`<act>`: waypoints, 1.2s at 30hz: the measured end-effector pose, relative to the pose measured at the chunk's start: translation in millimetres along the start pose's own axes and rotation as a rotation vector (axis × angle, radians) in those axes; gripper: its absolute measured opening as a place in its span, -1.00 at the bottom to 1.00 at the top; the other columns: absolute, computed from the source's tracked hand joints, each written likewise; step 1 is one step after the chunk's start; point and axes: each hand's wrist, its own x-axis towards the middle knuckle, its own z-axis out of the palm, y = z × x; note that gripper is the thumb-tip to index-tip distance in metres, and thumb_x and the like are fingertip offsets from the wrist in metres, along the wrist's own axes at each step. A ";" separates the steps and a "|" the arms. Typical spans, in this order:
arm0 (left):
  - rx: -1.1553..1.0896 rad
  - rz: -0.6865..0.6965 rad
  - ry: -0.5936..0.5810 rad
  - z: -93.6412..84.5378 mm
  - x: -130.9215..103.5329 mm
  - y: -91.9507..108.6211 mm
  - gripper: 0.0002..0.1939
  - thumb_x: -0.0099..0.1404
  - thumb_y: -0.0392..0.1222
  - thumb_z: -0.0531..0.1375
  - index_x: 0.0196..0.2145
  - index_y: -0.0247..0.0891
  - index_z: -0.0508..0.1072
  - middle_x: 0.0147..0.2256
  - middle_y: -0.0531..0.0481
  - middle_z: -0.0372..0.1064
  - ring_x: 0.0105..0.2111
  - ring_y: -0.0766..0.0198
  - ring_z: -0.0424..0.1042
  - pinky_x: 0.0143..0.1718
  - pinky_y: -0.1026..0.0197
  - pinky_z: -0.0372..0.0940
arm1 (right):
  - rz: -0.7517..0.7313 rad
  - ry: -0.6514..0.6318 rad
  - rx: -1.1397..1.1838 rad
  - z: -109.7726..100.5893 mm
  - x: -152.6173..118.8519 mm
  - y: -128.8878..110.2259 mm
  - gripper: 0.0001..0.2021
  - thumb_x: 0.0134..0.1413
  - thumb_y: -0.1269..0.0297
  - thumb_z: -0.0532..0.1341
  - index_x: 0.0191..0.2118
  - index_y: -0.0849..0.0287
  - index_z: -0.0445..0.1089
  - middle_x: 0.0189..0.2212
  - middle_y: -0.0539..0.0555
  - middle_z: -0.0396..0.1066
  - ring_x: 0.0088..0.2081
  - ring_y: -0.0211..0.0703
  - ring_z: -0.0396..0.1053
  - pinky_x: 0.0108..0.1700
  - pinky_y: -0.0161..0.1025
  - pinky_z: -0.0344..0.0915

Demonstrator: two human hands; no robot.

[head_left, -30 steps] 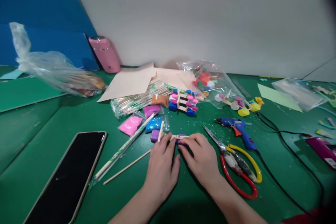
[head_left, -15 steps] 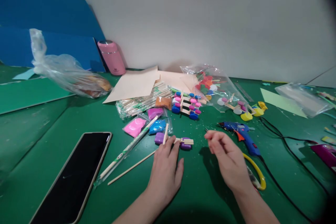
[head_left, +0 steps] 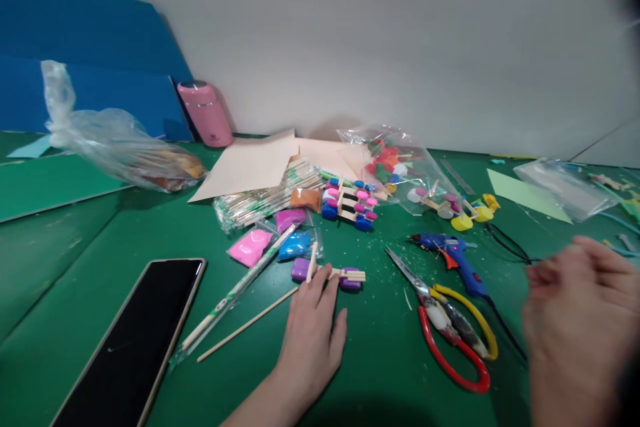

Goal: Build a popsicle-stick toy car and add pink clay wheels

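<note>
Left hand [head_left: 311, 320] flat at bottom center, fingertips touching the stick car [head_left: 330, 271]; right hand [head_left: 580, 320] blurry, open, empty, lower right.

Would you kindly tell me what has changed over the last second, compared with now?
The right hand let go of the small wooden-stick frame with purple clay wheels and swung away to the right, blurred, holding nothing, uncovering the red-and-yellow-handled scissors. The left hand stayed, fingertips on the frame. The black phone and blue glue gun lie as before.

bare green mat [head_left: 380, 360] between left hand [head_left: 310, 333] and scissors [head_left: 445, 320] (clutter beyond).
</note>
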 end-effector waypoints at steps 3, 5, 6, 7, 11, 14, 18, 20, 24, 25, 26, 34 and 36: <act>0.003 0.001 0.006 -1.1 0.7 0.3 -0.56 0.20 -0.29 0.02 0.05 -0.38 0.15 0.05 -0.31 0.18 0.06 -0.04 0.16 -0.03 -0.10 0.20 | -0.150 -0.266 -0.305 23.6 -37.8 20.1 -0.35 -0.13 0.29 0.28 0.12 -0.04 0.04 -0.03 0.10 0.22 -0.14 -0.12 0.25 -0.21 -0.13 0.17; 0.011 0.002 -0.002 -1.8 1.3 0.4 -0.56 0.20 -0.29 0.02 0.05 -0.39 0.15 0.05 -0.31 0.18 0.05 -0.03 0.17 -0.04 -0.10 0.21 | -0.198 -0.631 -0.443 38.8 -65.4 28.5 -0.42 -0.03 0.27 0.21 0.13 0.04 0.03 -0.06 0.13 0.27 -0.09 -0.04 0.24 -0.12 -0.04 0.18; 0.016 0.004 -0.007 -2.0 1.7 0.2 -0.56 0.20 -0.29 0.02 0.06 -0.39 0.15 0.05 -0.31 0.18 0.06 -0.04 0.16 -0.04 -0.10 0.21 | -0.222 -0.816 -0.478 45.1 -77.2 30.9 -0.44 -0.01 0.28 0.18 0.13 0.04 0.03 -0.07 0.12 0.29 -0.06 -0.04 0.24 -0.06 -0.02 0.16; 0.020 0.008 -0.009 -2.0 2.0 0.0 -0.56 0.20 -0.29 0.02 0.06 -0.39 0.15 0.05 -0.31 0.18 0.06 -0.04 0.16 -0.05 -0.10 0.21 | -0.270 -0.942 -0.492 50.4 -86.9 32.3 -0.44 0.01 0.30 0.17 0.14 0.05 0.00 -0.06 0.11 0.29 -0.04 -0.04 0.22 -0.04 -0.02 0.16; 0.029 0.023 -0.012 -1.4 2.1 -1.5 -0.55 0.20 -0.29 0.02 0.06 -0.42 0.14 0.06 -0.33 0.17 0.09 -0.08 0.11 -0.06 -0.11 0.22 | -0.381 -1.056 -0.498 62.4 -103.1 34.7 -0.48 0.05 0.35 0.13 0.14 0.07 -0.01 -0.11 0.09 0.34 -0.04 -0.08 0.22 0.03 -0.03 0.12; 0.031 0.030 -0.026 -1.0 0.7 -2.4 -0.54 0.20 -0.29 0.03 0.06 -0.43 0.13 0.07 -0.33 0.17 0.09 -0.09 0.11 -0.07 -0.13 0.22 | -0.390 -1.038 -0.497 65.7 -103.7 38.2 -0.53 0.07 0.36 0.12 0.11 0.07 0.02 -0.21 0.06 0.39 -0.11 -0.10 0.27 -0.01 -0.05 0.15; 0.019 0.024 -0.031 -0.1 -0.1 -3.2 -0.52 0.19 -0.29 0.03 0.08 -0.38 0.12 0.07 -0.31 0.17 0.10 -0.08 0.10 -0.07 -0.12 0.22 | -0.388 -1.016 -0.480 67.0 -105.9 43.3 -0.57 0.07 0.36 0.11 0.08 0.07 0.06 -0.26 0.05 0.41 -0.16 -0.10 0.30 -0.07 -0.07 0.20; 0.011 0.019 -0.028 0.5 0.6 -3.5 -0.51 0.19 -0.29 0.03 0.09 -0.36 0.11 0.08 -0.29 0.17 0.10 -0.09 0.09 -0.07 -0.12 0.22 | -0.388 -1.008 -0.481 67.2 -107.1 44.4 -0.59 0.07 0.35 0.12 0.06 0.07 0.09 -0.27 0.05 0.42 -0.17 -0.09 0.31 -0.07 -0.06 0.20; 0.011 0.021 -0.036 0.7 2.3 -3.3 -0.53 0.19 -0.30 0.03 0.07 -0.40 0.13 0.06 -0.33 0.18 0.10 -0.12 0.09 -0.09 -0.15 0.23 | -0.377 -1.003 -0.493 68.1 -107.6 44.0 -0.60 0.07 0.33 0.12 0.05 0.07 0.11 -0.28 0.05 0.42 -0.18 -0.09 0.32 -0.08 -0.05 0.21; 0.012 0.018 -0.042 0.5 2.5 -3.0 -0.54 0.19 -0.30 0.02 0.06 -0.41 0.14 0.06 -0.33 0.18 0.10 -0.12 0.09 -0.09 -0.15 0.23 | -0.373 -1.002 -0.496 68.3 -107.4 43.8 -0.60 0.07 0.33 0.12 0.05 0.06 0.11 -0.28 0.05 0.42 -0.18 -0.09 0.32 -0.08 -0.05 0.21; 0.011 0.014 -0.048 0.3 2.4 -2.7 -0.54 0.19 -0.30 0.02 0.06 -0.42 0.14 0.07 -0.33 0.18 0.10 -0.12 0.09 -0.09 -0.15 0.23 | -0.370 -1.002 -0.499 68.5 -107.3 43.6 -0.61 0.07 0.33 0.12 0.05 0.06 0.11 -0.28 0.05 0.42 -0.18 -0.09 0.32 -0.08 -0.05 0.22; -0.010 -0.009 -0.089 -4.3 -0.3 5.2 -0.52 0.20 -0.30 0.00 0.08 -0.42 0.13 0.09 -0.32 0.14 0.07 -0.09 0.15 -0.08 -0.12 0.24 | -0.361 -0.982 -0.430 61.2 -105.7 45.6 -0.58 0.06 0.37 0.12 0.06 0.09 0.09 -0.20 0.11 0.37 -0.12 -0.07 0.30 -0.03 0.00 0.18; -0.005 -0.006 -0.095 -8.0 -1.0 9.2 -0.52 0.20 -0.31 -0.01 0.09 -0.45 0.12 0.10 -0.34 0.13 0.04 -0.07 0.19 -0.10 -0.09 0.26 | -0.325 -0.931 -0.386 56.9 -104.3 47.1 -0.61 0.07 0.37 0.09 0.05 0.09 0.11 -0.17 0.12 0.35 -0.10 -0.07 0.29 -0.03 0.00 0.19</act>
